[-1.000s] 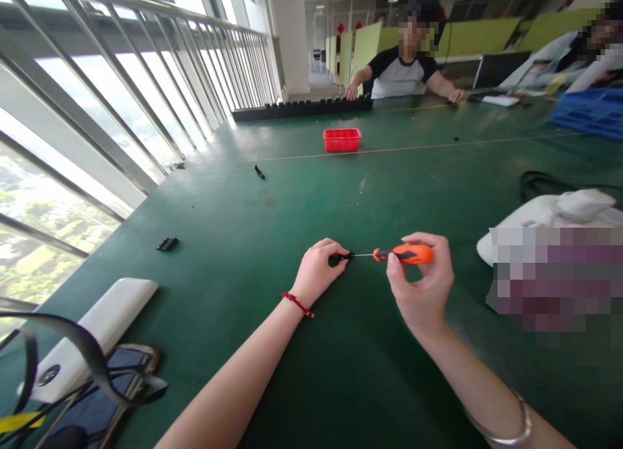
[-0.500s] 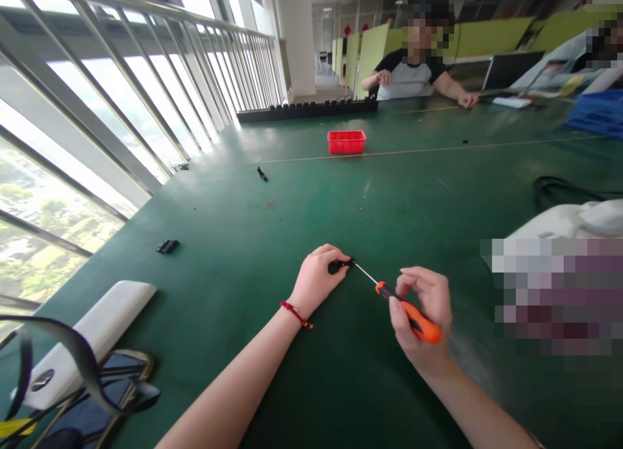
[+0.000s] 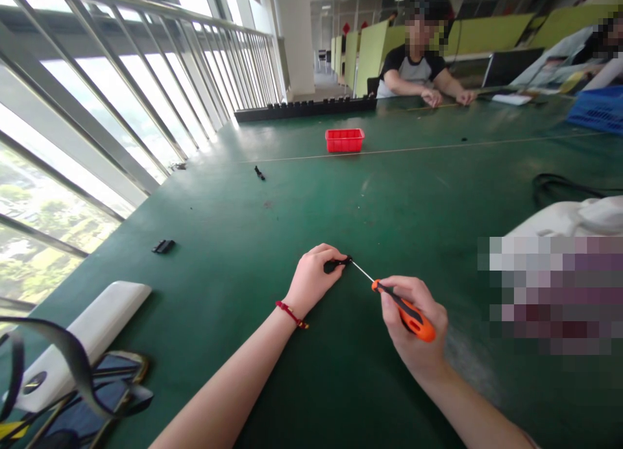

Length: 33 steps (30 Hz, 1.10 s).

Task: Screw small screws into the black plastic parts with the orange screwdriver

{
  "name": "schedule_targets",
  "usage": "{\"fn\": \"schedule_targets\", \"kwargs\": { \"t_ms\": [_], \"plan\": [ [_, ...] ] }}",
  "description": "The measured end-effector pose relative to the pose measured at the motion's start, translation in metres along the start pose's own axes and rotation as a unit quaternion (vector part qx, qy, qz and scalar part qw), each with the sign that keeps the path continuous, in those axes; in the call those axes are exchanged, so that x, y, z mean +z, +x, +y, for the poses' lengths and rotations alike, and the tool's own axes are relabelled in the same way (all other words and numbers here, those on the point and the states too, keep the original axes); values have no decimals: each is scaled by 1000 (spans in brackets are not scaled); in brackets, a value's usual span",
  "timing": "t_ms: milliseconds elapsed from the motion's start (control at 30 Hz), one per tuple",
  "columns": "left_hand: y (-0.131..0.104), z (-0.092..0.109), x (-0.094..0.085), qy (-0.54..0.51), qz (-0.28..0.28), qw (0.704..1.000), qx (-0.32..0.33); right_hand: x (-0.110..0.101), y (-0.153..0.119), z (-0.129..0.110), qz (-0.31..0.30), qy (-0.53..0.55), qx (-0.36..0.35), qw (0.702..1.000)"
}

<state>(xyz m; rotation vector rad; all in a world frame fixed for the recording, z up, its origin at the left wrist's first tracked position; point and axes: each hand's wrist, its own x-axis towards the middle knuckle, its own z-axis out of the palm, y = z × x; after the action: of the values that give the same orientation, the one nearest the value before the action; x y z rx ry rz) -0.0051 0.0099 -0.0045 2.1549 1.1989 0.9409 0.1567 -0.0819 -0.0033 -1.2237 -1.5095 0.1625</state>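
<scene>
My left hand [image 3: 314, 277] rests on the green table [image 3: 243, 228] and pinches a small black part [image 3: 337, 263] between thumb and fingers. My right hand [image 3: 413, 319] grips an orange-handled screwdriver [image 3: 406, 313], held at a slant. Its thin metal shaft points up-left and the tip meets the black part. A red cord circles my left wrist.
A red tray [image 3: 344, 139] stands further back, with a long black strip [image 3: 304, 108] behind it. Small black pieces [image 3: 163, 246] [image 3: 259, 172] lie to the left. A white case [image 3: 85, 335] and straps sit near left. Another person [image 3: 418, 66] sits across. White items [image 3: 574, 218] lie right.
My right hand dropped the screwdriver handle from level to slanting down-right, then closed its fingers around it. The tip stays at the black part. The person across lowered their arms.
</scene>
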Motion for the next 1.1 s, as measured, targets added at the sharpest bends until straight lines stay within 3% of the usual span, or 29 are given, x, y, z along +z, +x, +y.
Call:
{"fn": "schedule_targets", "kwargs": {
  "t_ms": [167, 367, 533, 733, 900, 1100],
  "plan": [
    [0, 0, -1, -3, 0, 1000, -1, 2, 4, 0, 76, 38, -22, 996],
    [0, 0, -1, -3, -3, 1000, -4, 1, 3, -4, 13, 28, 11, 999],
    [0, 0, 0, 0, -1, 1000, 1, 3, 2, -6, 57, 51, -10, 997],
    [0, 0, -1, -2, -3, 1000, -6, 1, 2, -2, 14, -33, -36, 999],
    [0, 1, -1, -4, -6, 1000, -11, 1, 2, 2, 61, -12, -31, 998],
    [0, 1, -1, -5, -5, 1000, -7, 1, 1, -2, 7, -15, -22, 1000]
  ]
}}
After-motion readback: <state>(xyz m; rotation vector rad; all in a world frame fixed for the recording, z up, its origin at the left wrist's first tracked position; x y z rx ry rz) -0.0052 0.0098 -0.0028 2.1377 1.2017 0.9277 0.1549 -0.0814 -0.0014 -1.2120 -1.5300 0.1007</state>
